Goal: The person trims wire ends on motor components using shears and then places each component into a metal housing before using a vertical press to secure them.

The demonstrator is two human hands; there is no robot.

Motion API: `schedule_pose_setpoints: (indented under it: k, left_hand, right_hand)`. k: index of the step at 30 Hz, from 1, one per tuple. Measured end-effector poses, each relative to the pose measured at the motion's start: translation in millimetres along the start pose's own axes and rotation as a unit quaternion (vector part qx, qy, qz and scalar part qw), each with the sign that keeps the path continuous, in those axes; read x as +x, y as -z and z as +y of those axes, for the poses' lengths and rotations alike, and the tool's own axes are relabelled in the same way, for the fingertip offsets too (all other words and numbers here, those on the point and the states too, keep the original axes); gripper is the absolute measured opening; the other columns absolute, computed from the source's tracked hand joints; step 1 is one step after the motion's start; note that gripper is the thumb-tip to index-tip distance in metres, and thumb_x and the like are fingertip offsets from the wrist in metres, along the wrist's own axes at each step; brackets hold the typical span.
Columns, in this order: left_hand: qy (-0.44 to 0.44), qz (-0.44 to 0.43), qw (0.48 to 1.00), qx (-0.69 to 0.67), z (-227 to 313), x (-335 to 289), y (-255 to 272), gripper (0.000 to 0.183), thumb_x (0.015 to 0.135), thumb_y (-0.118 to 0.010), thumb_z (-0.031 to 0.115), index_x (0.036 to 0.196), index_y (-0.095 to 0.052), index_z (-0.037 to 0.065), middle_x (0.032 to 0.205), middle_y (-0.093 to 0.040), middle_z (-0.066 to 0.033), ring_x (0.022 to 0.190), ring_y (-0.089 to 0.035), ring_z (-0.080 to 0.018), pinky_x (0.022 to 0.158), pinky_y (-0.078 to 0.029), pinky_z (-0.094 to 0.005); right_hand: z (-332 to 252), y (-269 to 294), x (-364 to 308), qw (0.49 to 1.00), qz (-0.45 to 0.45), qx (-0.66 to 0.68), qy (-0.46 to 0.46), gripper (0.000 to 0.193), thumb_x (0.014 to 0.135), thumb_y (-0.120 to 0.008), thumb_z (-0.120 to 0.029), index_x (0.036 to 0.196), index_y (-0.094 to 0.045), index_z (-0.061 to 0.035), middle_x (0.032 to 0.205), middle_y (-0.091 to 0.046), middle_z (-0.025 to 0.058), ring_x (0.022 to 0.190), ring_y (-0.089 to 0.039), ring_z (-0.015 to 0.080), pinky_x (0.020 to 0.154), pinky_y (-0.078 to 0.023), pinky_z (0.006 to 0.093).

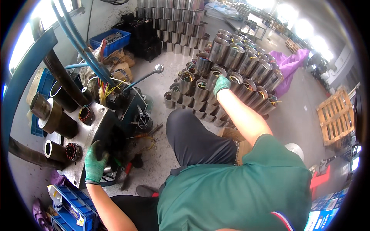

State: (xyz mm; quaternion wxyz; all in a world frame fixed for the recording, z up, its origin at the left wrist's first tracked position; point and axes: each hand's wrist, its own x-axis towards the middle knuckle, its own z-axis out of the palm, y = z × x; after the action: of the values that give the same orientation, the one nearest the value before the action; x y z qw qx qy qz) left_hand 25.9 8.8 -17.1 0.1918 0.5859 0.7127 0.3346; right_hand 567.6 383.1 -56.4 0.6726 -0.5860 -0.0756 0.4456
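My right hand (222, 85), in a green glove, reaches out to a stack of shiny metal cylinders. Its fingers close on the rim of one metal cylinder (217, 72) at the stack's near side. Coloured wires show inside several cylinders, such as the one with a dark winding (187, 78). My left hand (95, 163), gloved too, lies at the edge of a steel press table (86, 133) with its dark fingertips apart and nothing visible in them. Near it on the table are a round wound stator core (72, 151), a second one (86, 114) and a thick steel sleeve (55, 150).
A blue press frame (21, 77) rises at the left. A lever with a ball knob (158, 69) sticks out over the floor. Blue crates (75, 206) stand lower left, tools lie by the press foot, and a wooden pallet (335, 117) leans at right.
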Motion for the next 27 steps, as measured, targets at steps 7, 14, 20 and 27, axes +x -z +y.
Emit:
schedule_pose_setpoints:
  k: [7,14,20,27]
  left_hand:
    - [-0.020,0.062,0.998,-0.009,-20,-8,6,0.054,0.084,-0.082,0.011,0.134,-0.064,0.003,0.121,-0.071,-0.0185,0.112,-0.069,-0.0303,0.098,-0.054,-0.0391]
    - [0.038,0.263,0.963,0.048,-100,-14,62,0.049,0.086,-0.079,0.013,0.132,-0.065,0.003,0.123,-0.069,-0.0172,0.112,-0.069,-0.0301,0.098,-0.055,-0.0390]
    - [0.187,0.345,0.901,0.184,-142,-22,77,0.054,0.080,-0.085,0.027,0.129,-0.068,0.013,0.123,-0.066,-0.0189,0.116,-0.064,-0.0364,0.102,-0.052,-0.0459]
    - [0.242,0.287,0.903,0.208,-113,-8,67,0.059,0.078,-0.082,0.026,0.135,-0.068,0.017,0.127,-0.063,-0.0227,0.120,-0.061,-0.0409,0.106,-0.051,-0.0459]
  right_hand:
    - [41,20,-26,0.968,-0.199,0.109,-0.107,0.020,0.098,-0.063,-0.027,0.085,-0.065,-0.0129,0.080,-0.070,0.0049,0.074,-0.068,0.0225,0.076,-0.059,0.0413]
    - [74,-24,-211,0.853,-0.493,0.033,-0.167,0.043,0.082,-0.049,0.017,0.118,-0.062,-0.0009,0.120,-0.068,0.0181,0.109,-0.071,0.0355,0.097,-0.063,0.0523]
    - [151,-73,-295,0.635,-0.755,0.030,-0.163,0.050,0.078,-0.057,0.011,0.126,-0.062,-0.0007,0.127,-0.070,0.0212,0.122,-0.067,0.0381,0.113,-0.052,0.0483]
    - [218,-67,-335,0.623,-0.735,-0.177,-0.201,0.030,0.091,-0.062,0.006,0.120,-0.064,0.0005,0.119,-0.074,0.0141,0.108,-0.073,0.0247,0.098,-0.058,0.0349]
